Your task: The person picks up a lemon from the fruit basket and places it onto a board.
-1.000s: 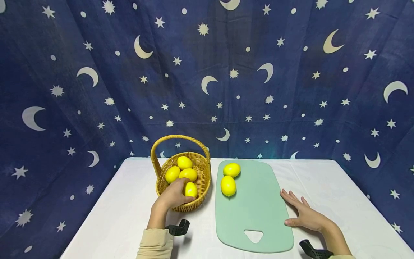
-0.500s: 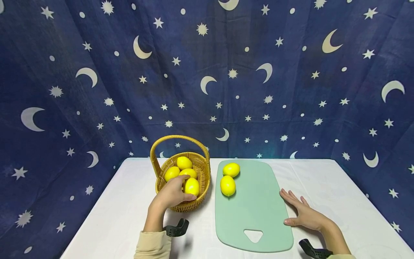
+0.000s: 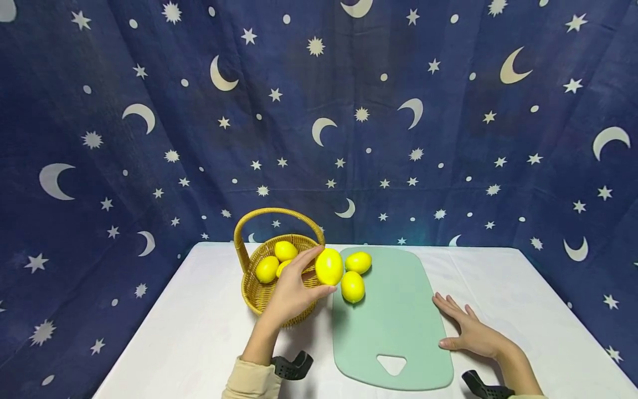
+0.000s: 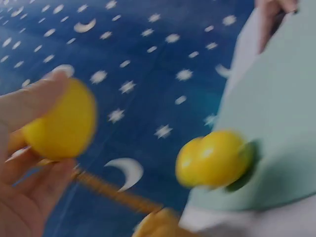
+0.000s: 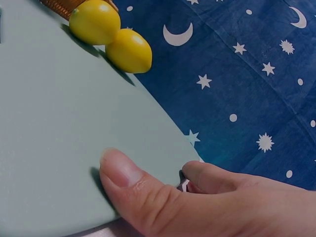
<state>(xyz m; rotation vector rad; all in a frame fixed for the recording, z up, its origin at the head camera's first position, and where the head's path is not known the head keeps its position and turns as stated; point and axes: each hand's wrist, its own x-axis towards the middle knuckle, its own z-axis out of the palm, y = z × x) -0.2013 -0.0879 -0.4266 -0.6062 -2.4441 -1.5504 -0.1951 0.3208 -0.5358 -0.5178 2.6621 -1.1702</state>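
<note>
From my remote station, left to right: wicker basket (image 3: 259, 293) on the white table (image 3: 189, 332), three lemons visible inside; left hand (image 3: 289, 293) raised beside the basket's rim, fingers and thumb curled round a lemon (image 3: 329, 266), which is held in the air between the basket and the green cutting board (image 3: 394, 327); I judge the fruit light, firm and smooth-skinned, apt to roll, best taken across its broad middle; two more lemons (image 3: 355, 277) lie touching on the board's far end; right hand (image 3: 471, 332) rests flat, fingers straight, on the board's right edge, grasping nothing.
</note>
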